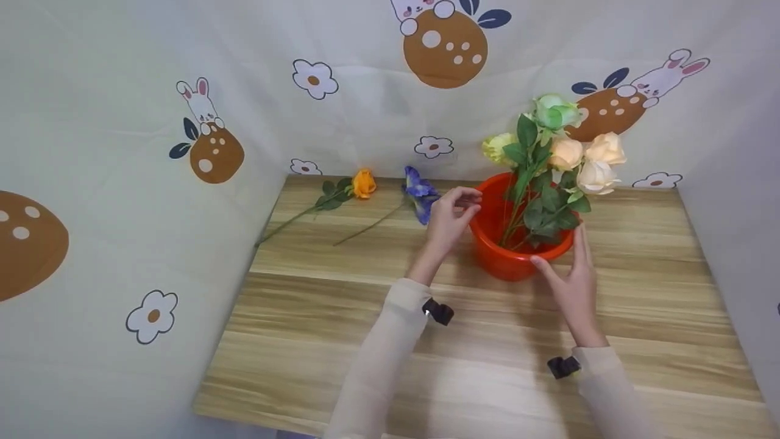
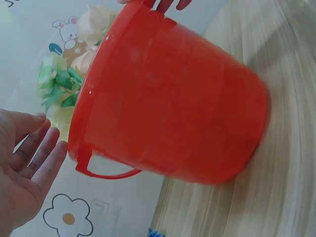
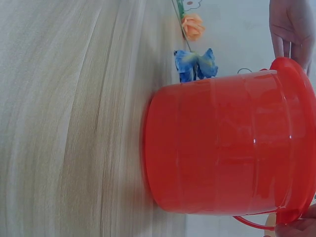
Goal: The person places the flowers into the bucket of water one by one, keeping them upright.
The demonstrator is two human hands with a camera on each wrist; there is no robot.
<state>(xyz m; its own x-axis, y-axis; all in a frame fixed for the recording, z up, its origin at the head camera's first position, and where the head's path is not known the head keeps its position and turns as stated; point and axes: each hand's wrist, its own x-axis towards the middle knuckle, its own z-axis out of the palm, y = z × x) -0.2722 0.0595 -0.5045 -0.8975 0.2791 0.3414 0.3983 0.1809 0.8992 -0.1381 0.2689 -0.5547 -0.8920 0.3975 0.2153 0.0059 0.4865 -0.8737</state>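
A red plastic bucket (image 1: 512, 262) stands on the wooden table, artificial flowers leaning out of it: a green rose (image 1: 556, 113), a yellow-green bloom (image 1: 499, 148) and several pale peach roses (image 1: 600, 177). My left hand (image 1: 450, 219) is at the bucket's left rim, its fingers loosely bent and fingertips close to the edge. In the left wrist view, no finger wraps the rim there. On the right, my right hand (image 1: 576, 289) holds the bucket by its rim, thumb in front and fingers along the side. The bucket's thin handle (image 2: 111, 175) hangs beside the rim.
An orange rose (image 1: 364, 184) with a leafy stem lies at the table's back left. Beside it is a blue-purple flower (image 1: 420, 194), close to my left hand. A printed cloth (image 1: 365, 116) hangs behind the wooden table (image 1: 317, 323) and along its sides.
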